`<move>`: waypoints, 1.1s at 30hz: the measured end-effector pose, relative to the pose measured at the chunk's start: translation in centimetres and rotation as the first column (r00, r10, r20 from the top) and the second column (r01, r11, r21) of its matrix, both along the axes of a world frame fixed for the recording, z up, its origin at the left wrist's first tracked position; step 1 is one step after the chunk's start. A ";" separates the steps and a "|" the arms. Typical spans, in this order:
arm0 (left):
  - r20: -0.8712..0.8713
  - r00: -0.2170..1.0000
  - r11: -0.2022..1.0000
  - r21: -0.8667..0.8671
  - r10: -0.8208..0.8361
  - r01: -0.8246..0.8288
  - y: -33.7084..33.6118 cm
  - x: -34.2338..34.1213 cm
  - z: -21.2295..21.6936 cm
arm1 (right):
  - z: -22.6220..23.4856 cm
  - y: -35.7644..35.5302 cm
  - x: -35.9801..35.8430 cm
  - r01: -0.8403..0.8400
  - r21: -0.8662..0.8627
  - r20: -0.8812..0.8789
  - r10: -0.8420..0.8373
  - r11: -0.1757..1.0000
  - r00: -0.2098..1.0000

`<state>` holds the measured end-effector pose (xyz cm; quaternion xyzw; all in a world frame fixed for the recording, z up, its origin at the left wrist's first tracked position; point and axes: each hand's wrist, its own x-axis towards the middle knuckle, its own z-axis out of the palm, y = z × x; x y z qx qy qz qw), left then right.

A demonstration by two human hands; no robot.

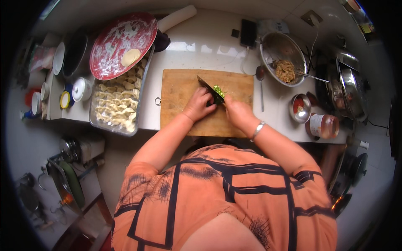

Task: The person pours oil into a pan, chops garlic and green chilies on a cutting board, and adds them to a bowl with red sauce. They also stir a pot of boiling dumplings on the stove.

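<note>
**Chopping greens at a crowded counter: vessels and hands**

A steel mixing bowl (283, 52) stands at the far right of the counter, holding a mound of brownish minced filling (285, 70) with a utensil handle resting across its rim. Nearer the counter edge, a small steel bowl (300, 108) contains something red, and just beside it a clear jar (323, 125) of amber-pink contents lies on its side. To the left of the board, a rectangular metal tray (121, 98) is packed with rows of pale folded dumplings. A round red tray (122, 44), dusted with flour, overlaps the tray's far end and carries one dough disc (130, 57). Small white lidded pots and cups cluster at the far left.

A wooden cutting board (206, 101) lies at the centre of the counter. The left hand (198, 105) is closed around the handle of a dark-bladed knife (210, 90), whose blade runs away from the person, tilted toward the far left. The right hand (236, 111) rests on the board with fingers curled down; whether they press on the stalks cannot be told, as the knuckles hide the fingertips. A small heap of chopped green vegetable (218, 89) sits on the board touching the blade, just beyond both hands. A metal bracelet circles the right wrist.
</note>
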<state>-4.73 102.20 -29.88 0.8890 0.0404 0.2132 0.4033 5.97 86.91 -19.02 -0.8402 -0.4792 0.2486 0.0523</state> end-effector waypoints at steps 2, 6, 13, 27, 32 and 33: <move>-0.012 1.000 1.000 -0.004 -0.001 0.001 -0.1 -0.1 0.1 | -0.2 -0.1 0.1 -0.003 0.042 0.002 0.003 0.999 1.000; 0.022 1.000 1.000 -0.008 0.000 0.001 -0.1 -0.2 0.1 | 0.2 -0.3 0.2 -0.011 0.040 0.046 0.009 0.999 0.999; 0.001 1.000 1.000 -0.014 0.019 -0.019 -0.2 -0.4 0.3 | -0.1 0.3 -0.2 0.018 0.026 -0.016 -0.017 1.000 1.000; 0.031 0.999 1.000 -0.014 0.016 -0.015 -0.3 -0.5 0.3 | -0.4 -0.4 0.0 0.013 0.073 0.015 -0.014 0.997 1.000; 0.007 1.000 1.000 -0.009 0.030 -0.030 -0.4 -0.5 0.2 | -0.8 -0.3 -0.3 0.028 0.038 -0.027 -0.027 0.999 0.999; -0.011 0.999 0.999 -0.006 0.036 -0.036 -0.4 -0.5 0.1 | -0.8 -0.3 -0.3 0.011 0.060 -0.089 -0.006 0.998 0.996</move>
